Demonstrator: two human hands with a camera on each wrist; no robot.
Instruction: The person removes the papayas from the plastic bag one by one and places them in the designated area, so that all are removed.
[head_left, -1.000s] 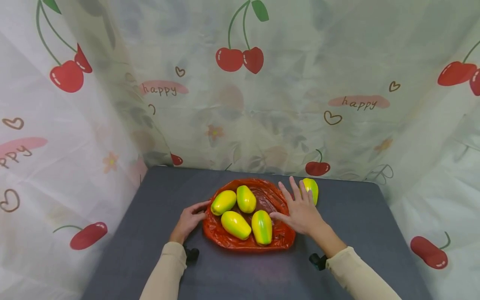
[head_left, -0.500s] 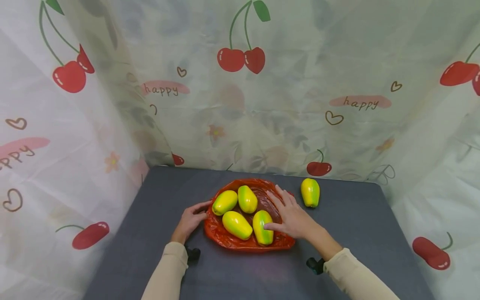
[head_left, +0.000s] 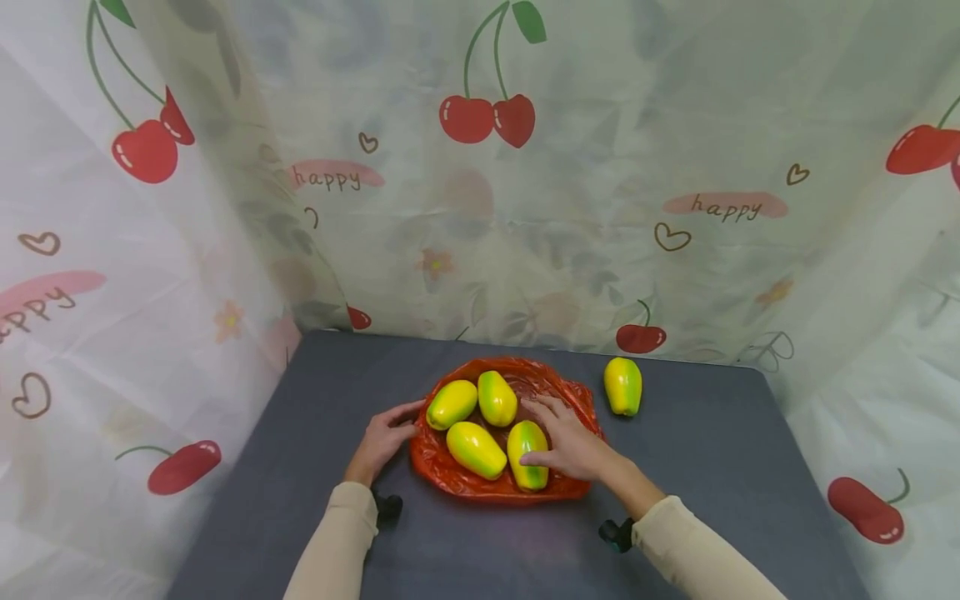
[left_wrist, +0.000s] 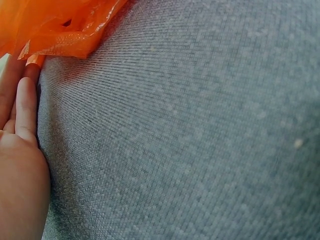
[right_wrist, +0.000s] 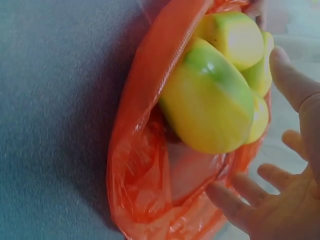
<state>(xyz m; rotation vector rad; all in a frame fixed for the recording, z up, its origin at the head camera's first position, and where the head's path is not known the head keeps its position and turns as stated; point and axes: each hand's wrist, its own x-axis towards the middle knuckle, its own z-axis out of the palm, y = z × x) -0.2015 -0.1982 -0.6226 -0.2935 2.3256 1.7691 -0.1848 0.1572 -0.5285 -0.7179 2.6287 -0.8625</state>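
Observation:
An open red plastic bag (head_left: 495, 497), its rim spread wide, lies on the grey table with several yellow-green papayas (head_left: 476, 450) inside. My left hand (head_left: 377, 442) rests at the bag's left rim; in the left wrist view its fingers (left_wrist: 26, 107) lie fairly straight against the plastic edge. Over the bag's right part is my right hand (head_left: 573, 442), fingers spread, holding nothing. Its thumb overlaps the front right papaya (head_left: 528, 475) in the head view. The right wrist view shows a gap between that hand (right_wrist: 295, 210) and the nearest papaya (right_wrist: 210, 110).
One more papaya (head_left: 622, 387) sits outside the bag at the back right of the table (head_left: 690, 467). A white curtain (head_left: 555, 225) printed with cherries hangs behind the table and along both sides.
My right hand has moved left and toward me, from beside the lone papaya to over the bag's right part. The left hand has stayed at the rim.

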